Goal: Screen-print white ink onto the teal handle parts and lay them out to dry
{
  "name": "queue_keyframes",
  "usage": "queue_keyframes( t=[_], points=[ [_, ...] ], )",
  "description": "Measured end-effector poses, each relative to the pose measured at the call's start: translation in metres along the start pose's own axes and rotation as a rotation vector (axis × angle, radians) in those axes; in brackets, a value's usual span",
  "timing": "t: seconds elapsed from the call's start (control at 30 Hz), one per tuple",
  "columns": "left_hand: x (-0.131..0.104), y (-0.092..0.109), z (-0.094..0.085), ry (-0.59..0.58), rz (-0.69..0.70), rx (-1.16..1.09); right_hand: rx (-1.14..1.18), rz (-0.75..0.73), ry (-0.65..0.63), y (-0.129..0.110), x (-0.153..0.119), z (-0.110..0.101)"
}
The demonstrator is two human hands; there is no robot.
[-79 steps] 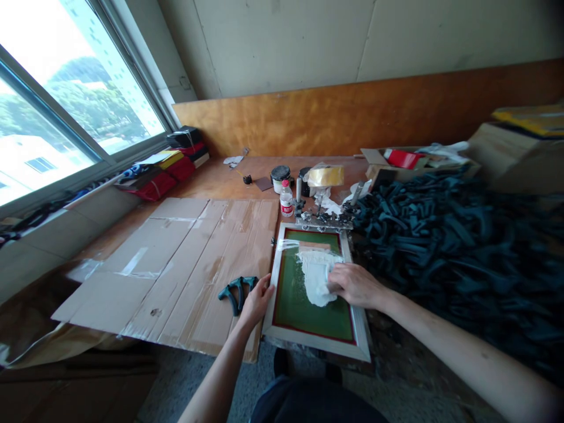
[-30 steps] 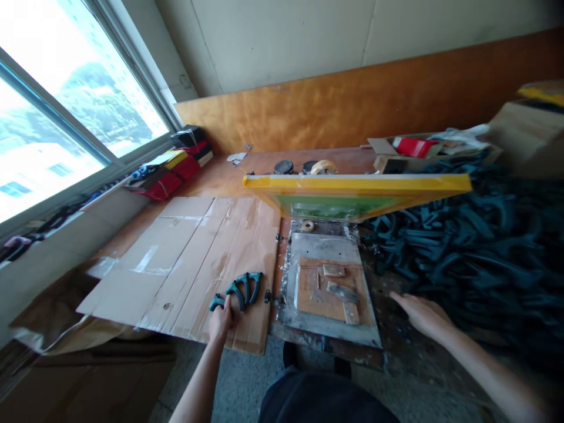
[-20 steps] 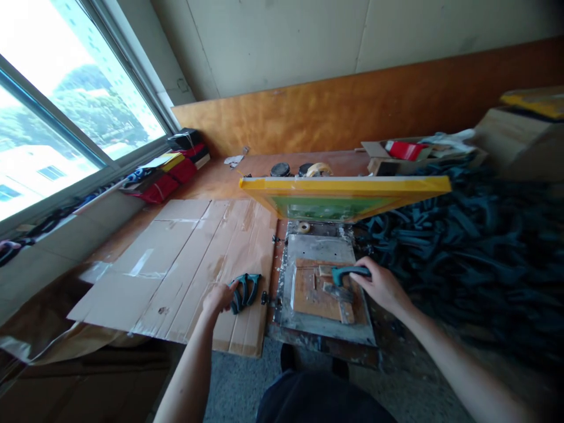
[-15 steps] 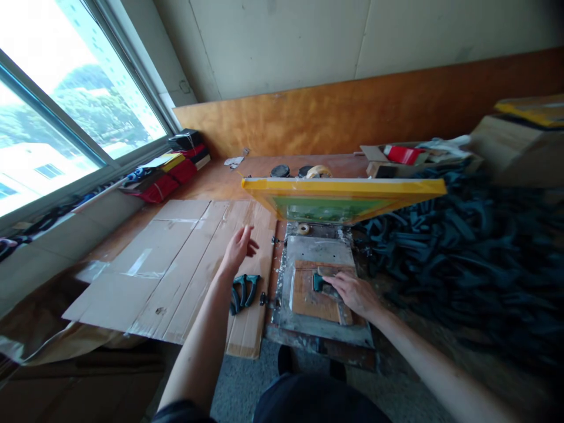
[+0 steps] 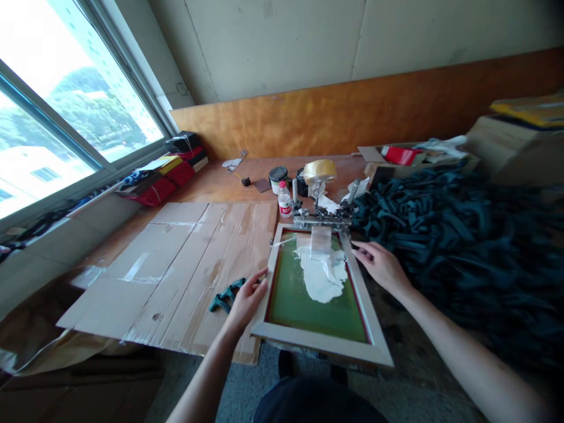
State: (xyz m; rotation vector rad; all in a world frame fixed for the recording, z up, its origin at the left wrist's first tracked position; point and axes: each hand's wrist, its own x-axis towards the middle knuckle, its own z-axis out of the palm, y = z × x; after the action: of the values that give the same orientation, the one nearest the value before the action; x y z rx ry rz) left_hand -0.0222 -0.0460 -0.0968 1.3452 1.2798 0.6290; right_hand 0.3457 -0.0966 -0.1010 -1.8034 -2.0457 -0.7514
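A screen printing frame (image 5: 324, 336) with a pale border and green mesh (image 5: 286, 288) lies lowered in front of me. White ink (image 5: 324, 282) is spread over the upper part of the mesh, and a squeegee (image 5: 321, 239) rests in it. My left hand (image 5: 249, 298) is at the frame's left side, fingers stretched out and apart. Just beyond it, dark green plastic parts (image 5: 227, 295) lie on cardboard, partly covered by the hand. By the frame's upper right edge is my right hand (image 5: 381, 267), its fingers loosely bent and apart. Whether its fingertips touch the frame is unclear.
Flattened cardboard (image 5: 176, 270) covers the table on the left. Metal hinge clamps (image 5: 324, 219) hold the frame's far end. Behind stand a bottle (image 5: 284, 202), a can (image 5: 278, 177) and a tape roll (image 5: 320, 169). A large heap of dark plastic parts (image 5: 440, 247) lies right.
The raised frame has come down over the plate and the dark green part on it. My left hand moved down toward me; my right hand left the part and moved up to the frame's right side.
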Motion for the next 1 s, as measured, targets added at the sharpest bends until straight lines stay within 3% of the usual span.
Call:
queue_keyframes(
  t=[0.1, 0.17, 0.23, 0.3, 0.4, 0.53, 0.6, 0.73, 0.83, 1.0],
  points=[
    [0.012, -0.053, 0.015, -0.005, -0.014, 0.032, 0.219, 0.089, -0.131, -0.022, 0.041, 0.002],
    [0.021, -0.073, 0.021, 0.003, -0.011, 0.082, 0.332, 0.069, -0.291, -0.045, 0.055, 0.003],
    [0.027, -0.081, 0.022, -0.014, -0.017, 0.106, 0.363, 0.006, -0.4, -0.065, 0.052, 0.004],
    [0.029, -0.082, 0.02, -0.029, -0.026, 0.108, 0.383, -0.052, -0.436, -0.077, 0.034, 0.001],
    [0.027, -0.079, 0.018, -0.014, -0.029, 0.119, 0.448, -0.236, -0.443, -0.076, 0.004, -0.009],
    [0.024, -0.075, 0.018, -0.012, -0.031, 0.119, 0.559, -0.432, -0.499, -0.061, -0.002, -0.021],
    [0.024, -0.074, 0.019, -0.011, -0.029, 0.104, 0.561, -0.375, -0.484, -0.06, 0.001, -0.02],
    [0.025, -0.074, 0.019, -0.016, -0.047, 0.044, 0.478, -0.323, -0.288, -0.072, -0.012, -0.009],
    [0.026, -0.075, 0.019, -0.023, -0.053, -0.008, 0.519, -0.357, -0.323, -0.074, -0.017, -0.009],
    [0.019, -0.056, 0.014, -0.061, -0.064, -0.042, 0.495, -0.061, -0.377, -0.059, 0.038, -0.016]
  ],
)
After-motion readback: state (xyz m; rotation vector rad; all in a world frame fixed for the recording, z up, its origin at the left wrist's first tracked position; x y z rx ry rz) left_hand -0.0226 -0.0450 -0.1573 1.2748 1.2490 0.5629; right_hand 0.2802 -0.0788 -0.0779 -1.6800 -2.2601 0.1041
